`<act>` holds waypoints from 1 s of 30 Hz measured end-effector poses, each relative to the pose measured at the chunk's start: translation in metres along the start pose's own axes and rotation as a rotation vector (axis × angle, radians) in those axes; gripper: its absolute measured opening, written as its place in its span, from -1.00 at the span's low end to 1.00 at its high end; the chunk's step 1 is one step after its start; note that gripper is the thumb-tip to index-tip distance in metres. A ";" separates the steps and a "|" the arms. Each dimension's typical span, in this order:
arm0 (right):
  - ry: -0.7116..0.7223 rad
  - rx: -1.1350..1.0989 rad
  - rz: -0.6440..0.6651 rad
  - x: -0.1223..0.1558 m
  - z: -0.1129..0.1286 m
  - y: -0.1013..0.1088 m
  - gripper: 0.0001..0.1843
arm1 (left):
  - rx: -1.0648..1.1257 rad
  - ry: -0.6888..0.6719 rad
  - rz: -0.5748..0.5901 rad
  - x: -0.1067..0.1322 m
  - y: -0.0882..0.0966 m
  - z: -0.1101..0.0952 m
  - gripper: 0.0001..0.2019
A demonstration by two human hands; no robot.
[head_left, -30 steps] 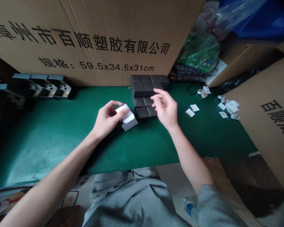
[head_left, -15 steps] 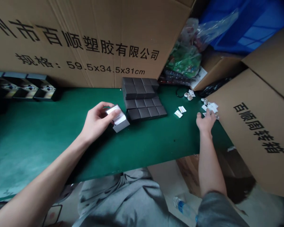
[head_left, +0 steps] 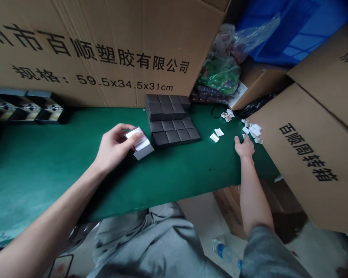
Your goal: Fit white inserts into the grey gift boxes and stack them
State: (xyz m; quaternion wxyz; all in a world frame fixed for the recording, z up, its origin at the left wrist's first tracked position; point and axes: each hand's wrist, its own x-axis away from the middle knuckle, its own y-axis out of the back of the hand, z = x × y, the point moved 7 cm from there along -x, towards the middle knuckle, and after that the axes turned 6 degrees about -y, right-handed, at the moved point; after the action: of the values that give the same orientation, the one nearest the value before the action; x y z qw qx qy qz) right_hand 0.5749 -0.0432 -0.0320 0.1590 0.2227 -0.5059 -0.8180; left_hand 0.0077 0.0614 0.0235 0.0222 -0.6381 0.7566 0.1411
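My left hand (head_left: 113,146) is closed around a small grey open box with a white lining (head_left: 139,143), which rests on the green table (head_left: 60,162). Just right of it lies a block of several small dark boxes (head_left: 169,119), stacked in steps. My right hand (head_left: 244,146) is stretched to the right, fingers down on the table at a scatter of small white paper packets (head_left: 251,129). Its fingertips are bent and partly hidden; whether they pinch a packet is unclear. Two more white packets (head_left: 216,135) lie between the dark boxes and my right hand.
A big printed carton (head_left: 104,46) stands along the table's back edge. Another carton (head_left: 310,154) closes off the right side. Dark open boxes with shiny contents (head_left: 29,110) line the far left. Plastic bags (head_left: 223,65) and a blue crate (head_left: 292,31) sit behind. A water bottle (head_left: 224,255) lies below.
My right hand left the dark boxes and reached right to the white packets, then drew back a little. My left hand kept its hold on the open box.
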 end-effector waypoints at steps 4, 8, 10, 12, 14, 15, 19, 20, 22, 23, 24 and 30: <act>0.049 -0.038 -0.055 0.001 0.001 0.003 -0.30 | -0.011 -0.008 -0.006 0.001 0.001 -0.003 -0.52; 0.157 -0.073 -0.105 0.010 0.010 0.010 -0.45 | -0.004 -0.014 0.000 0.001 0.001 -0.004 -0.52; 0.202 -0.080 -0.131 0.016 0.015 0.014 -0.50 | 0.000 -0.019 -0.003 0.001 0.001 -0.004 -0.51; 0.237 -0.084 -0.161 0.021 0.021 0.018 -0.52 | -0.001 -0.022 -0.003 0.001 0.001 -0.004 -0.51; 0.264 -0.089 -0.190 0.026 0.028 0.022 -0.51 | -0.002 -0.023 -0.002 0.001 0.001 -0.004 -0.52; 0.276 -0.093 -0.200 0.029 0.032 0.024 -0.50 | 0.000 -0.021 0.000 0.002 0.001 -0.003 -0.53; 0.333 -0.135 -0.247 0.045 0.057 0.033 -0.53 | 0.004 -0.021 0.006 0.002 0.000 -0.003 -0.55; 0.361 -0.169 -0.282 0.052 0.067 0.037 -0.54 | -0.001 -0.025 0.004 0.002 0.000 -0.003 -0.56; 0.442 -0.264 -0.354 0.072 0.090 0.044 -0.56 | -0.009 -0.031 0.000 0.002 0.000 -0.002 -0.57; 0.486 -0.328 -0.365 0.083 0.103 0.047 -0.58 | -0.008 -0.029 0.000 0.002 0.000 -0.001 -0.57; 0.530 -0.408 -0.341 0.094 0.117 0.048 -0.60 | -0.002 -0.025 0.001 0.002 0.000 0.000 -0.56; 0.671 -1.017 0.170 0.163 0.212 0.043 -0.61 | 0.062 -0.048 -0.096 -0.002 0.007 0.010 -0.53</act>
State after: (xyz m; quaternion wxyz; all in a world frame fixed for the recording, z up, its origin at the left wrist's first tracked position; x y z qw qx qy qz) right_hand 0.3266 0.0194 0.0564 0.4606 0.3230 0.0093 -0.8267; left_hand -0.0007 0.0668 0.0155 0.0669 -0.6692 0.7283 0.1316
